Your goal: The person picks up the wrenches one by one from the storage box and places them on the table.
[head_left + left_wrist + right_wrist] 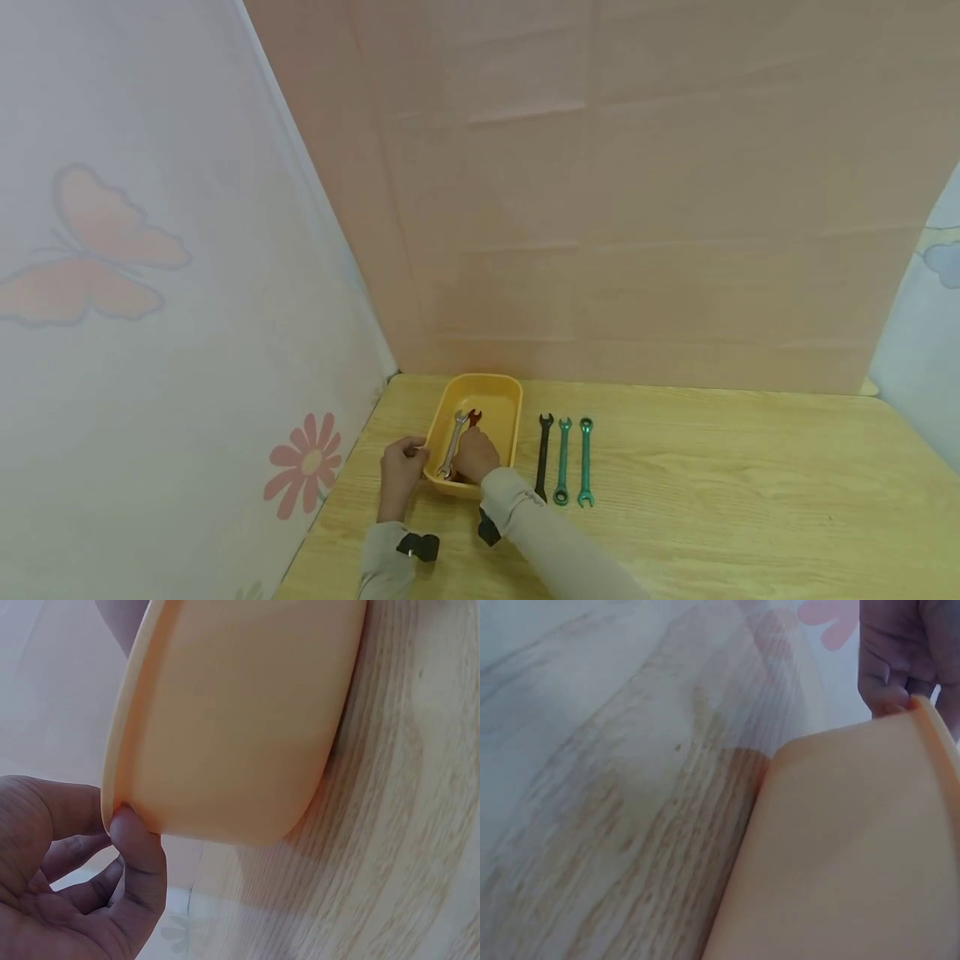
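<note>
A yellow plastic tray (487,385) sits on the wooden table, seen from above in the head view. My left hand (401,475) pinches the tray's left rim between thumb and fingers; the left wrist view shows this hand (82,877) close up at the rim corner. Inside the tray, my right hand (477,455) has its fingers curled over a red open-end wrench (476,416), whose jaw end sticks out above the knuckles. The middle of that wrench is hidden by the hand. Beside it on the tray floor lies a silver wrench (453,443).
Right of the tray lie a black wrench (543,454) and two green wrenches, one nearer (563,458) and one farther right (586,458), roughly parallel. A flowered wall panel (225,375) borders the table on the left; a pinkish-brown sheet (637,250) stands behind.
</note>
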Motion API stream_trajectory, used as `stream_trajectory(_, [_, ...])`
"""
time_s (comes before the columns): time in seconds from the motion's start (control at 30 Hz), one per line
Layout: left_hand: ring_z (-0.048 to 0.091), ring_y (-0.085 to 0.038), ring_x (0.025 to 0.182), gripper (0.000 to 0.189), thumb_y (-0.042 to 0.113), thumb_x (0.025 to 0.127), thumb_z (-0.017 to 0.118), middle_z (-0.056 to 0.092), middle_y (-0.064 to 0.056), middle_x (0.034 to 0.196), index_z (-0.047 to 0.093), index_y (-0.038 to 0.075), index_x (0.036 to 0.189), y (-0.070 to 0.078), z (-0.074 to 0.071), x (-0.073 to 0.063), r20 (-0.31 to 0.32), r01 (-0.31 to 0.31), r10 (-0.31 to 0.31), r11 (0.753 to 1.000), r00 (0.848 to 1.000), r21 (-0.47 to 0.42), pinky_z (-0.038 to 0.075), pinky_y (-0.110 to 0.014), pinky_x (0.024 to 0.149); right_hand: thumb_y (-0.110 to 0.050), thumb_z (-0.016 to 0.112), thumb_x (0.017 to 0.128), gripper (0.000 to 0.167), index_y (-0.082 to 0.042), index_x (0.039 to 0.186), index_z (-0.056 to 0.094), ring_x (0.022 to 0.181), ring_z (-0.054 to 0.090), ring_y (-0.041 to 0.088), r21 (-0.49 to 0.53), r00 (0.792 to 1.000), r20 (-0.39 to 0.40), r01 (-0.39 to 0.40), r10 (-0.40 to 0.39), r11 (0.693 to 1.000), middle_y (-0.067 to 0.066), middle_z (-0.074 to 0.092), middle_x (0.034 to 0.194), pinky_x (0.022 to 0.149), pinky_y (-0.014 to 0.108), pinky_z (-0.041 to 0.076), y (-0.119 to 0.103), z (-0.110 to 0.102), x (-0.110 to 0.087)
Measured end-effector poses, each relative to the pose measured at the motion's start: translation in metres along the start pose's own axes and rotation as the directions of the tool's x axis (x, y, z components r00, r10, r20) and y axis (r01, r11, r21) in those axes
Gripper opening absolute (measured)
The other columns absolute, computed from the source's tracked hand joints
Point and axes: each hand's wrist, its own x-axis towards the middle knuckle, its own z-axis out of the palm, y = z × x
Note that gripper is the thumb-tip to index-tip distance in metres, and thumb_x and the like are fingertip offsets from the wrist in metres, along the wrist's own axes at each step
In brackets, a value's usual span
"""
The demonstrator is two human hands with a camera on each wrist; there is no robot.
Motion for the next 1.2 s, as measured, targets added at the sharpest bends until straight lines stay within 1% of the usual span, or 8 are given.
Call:
stream_trajectory(0.17, [0.065,-0.025,0.065,0.016,-0.007,0.087,0.066,0.069,-0.017,0.079,0.07,-0.013,0.102,0.0,0.001,-0.001,-0.004,0.015,-0.015,1.0,1.0,0.014,0.053,-0.026,0.049,0.0,0.07,0.085,0.006,0.003,0.085,0.065,0.062,0.054,0.022,-0.097,0.998,-0.046,-0.036,0.032,0.995,0.015,0.057,0.076,0.048,0.038,0.046,-0.001,0.001,-0.001])
stream_trajectory(0.3, [0.065,-0.025,0.066,0.017,-0.007,0.087,0.066,0.068,-0.016,0.08,0.07,-0.013,0.102,0.001,0.001,-0.002,0.009,0.03,-0.03,0.999,1.0,0.021,0.053,-0.025,0.049,0.0,0.069,0.086,0.007,0.0,0.08,0.066,0.06,0.05,0.02,-0.131,0.998,-0.06,-0.045,0.037,0.99,0.014,0.055,0.073,0.046,0.035,0.042,-0.001,-0.001,-0.004])
stream_trajectory(0.43, [0.066,-0.026,0.068,0.017,-0.007,0.087,0.066,0.068,-0.015,0.08,0.07,-0.013,0.103,0.001,0.002,-0.002,0.019,0.046,-0.046,0.999,0.999,0.021,0.053,-0.025,0.05,0.0,0.071,0.084,0.01,0.0,0.078,0.063,0.059,0.05,0.021,-0.106,0.996,-0.077,-0.05,0.042,0.993,0.014,0.055,0.073,0.045,0.035,0.042,0.001,-0.005,-0.008])
stream_trajectory(0.57, [0.064,-0.022,0.068,0.016,-0.007,0.086,0.067,0.068,-0.015,0.079,0.071,-0.012,0.101,0.002,0.002,-0.001,0.008,0.035,-0.036,0.998,0.999,0.043,0.053,-0.024,0.051,0.0,0.072,0.084,0.014,-0.001,0.075,0.06,0.06,0.051,0.021,-0.087,0.996,-0.082,-0.042,0.035,0.995,0.014,0.056,0.077,0.046,0.036,0.042,0.005,-0.008,-0.008])
stream_trajectory(0.7, [0.062,-0.018,0.068,0.015,-0.007,0.085,0.068,0.069,-0.015,0.08,0.072,-0.011,0.098,0.004,0.002,0.0,-0.012,0.024,-0.023,0.997,1.0,0.077,0.052,-0.024,0.053,0.0,0.072,0.084,0.015,-0.001,0.075,0.06,0.06,0.048,0.021,-0.053,0.998,-0.065,-0.024,0.02,0.998,0.016,0.058,0.085,0.047,0.035,0.04,0.01,-0.008,-0.005])
stream_trajectory(0.87, [0.063,-0.019,0.068,0.015,-0.007,0.085,0.068,0.069,-0.015,0.08,0.072,-0.011,0.099,0.004,0.001,0.0,-0.01,0.02,-0.019,0.997,1.0,0.074,0.053,-0.025,0.052,0.002,0.07,0.084,0.01,0.001,0.078,0.062,0.056,0.045,0.021,0.001,0.999,-0.042,-0.013,0.013,1.0,0.019,0.059,0.089,0.047,0.034,0.037,0.015,-0.007,0.0])
stream_trajectory(1.03, [0.064,-0.021,0.069,0.016,-0.008,0.086,0.067,0.069,-0.017,0.081,0.071,-0.012,0.101,0.004,0.001,0.001,-0.001,0.028,-0.028,0.998,1.0,0.056,0.054,-0.026,0.051,0.004,0.068,0.082,0.006,0.001,0.08,0.063,0.054,0.043,0.02,0.029,0.999,-0.034,-0.006,0.007,1.0,0.013,0.055,0.081,0.046,0.032,0.035,0.017,-0.008,0.001])
stream_trajectory(1.2, [0.063,-0.02,0.071,0.016,-0.006,0.087,0.067,0.069,-0.016,0.083,0.071,-0.011,0.101,0.006,0.0,0.0,-0.003,0.039,-0.039,0.997,0.999,0.072,0.053,-0.026,0.055,0.007,0.066,0.082,0.025,-0.006,0.064,0.053,0.048,0.035,0.015,0.087,1.0,-0.017,0.021,-0.019,0.996,0.004,0.041,0.061,0.042,0.028,0.028,0.018,-0.012,-0.003])
